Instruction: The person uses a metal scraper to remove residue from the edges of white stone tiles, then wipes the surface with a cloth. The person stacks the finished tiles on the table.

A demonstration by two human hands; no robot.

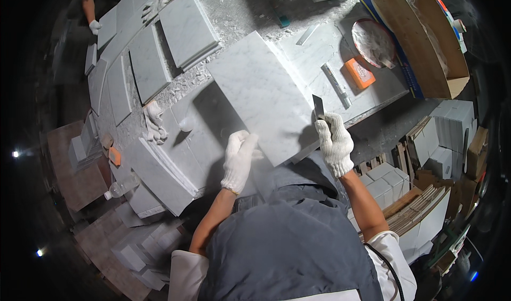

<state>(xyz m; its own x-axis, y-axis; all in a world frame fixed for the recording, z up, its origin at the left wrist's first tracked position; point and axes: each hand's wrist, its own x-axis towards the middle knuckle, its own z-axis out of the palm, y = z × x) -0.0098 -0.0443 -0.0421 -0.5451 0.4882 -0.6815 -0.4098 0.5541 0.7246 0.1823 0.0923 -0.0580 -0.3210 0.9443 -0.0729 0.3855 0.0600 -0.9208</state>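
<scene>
Nearest the lens, a grey apron (290, 247) fills the lower middle, and both gloved forearms reach up from it to the stone-strewn workbench (234, 10). Largest of the things in hand is the white marble slab (261, 96), lying tilted across other tiles in the middle of the bench, its near corner toward the person. Stacks of similar tiles (186, 29) sit further back and to the left, which suggests a good share of pieces are already handled, while this slab looks mid-way through its scraping or trimming; how much of its edge is done cannot be told. Left hand (239, 160) rests flat, fingers together and loosely curled, on the slab's near left edge, steadying it. Right hand (334, 144) is closed around a dark flat blade (318, 107), whose tip meets the slab's right edge. Beyond it lie a grey marker (336, 85) and an orange block (360, 73)
</scene>
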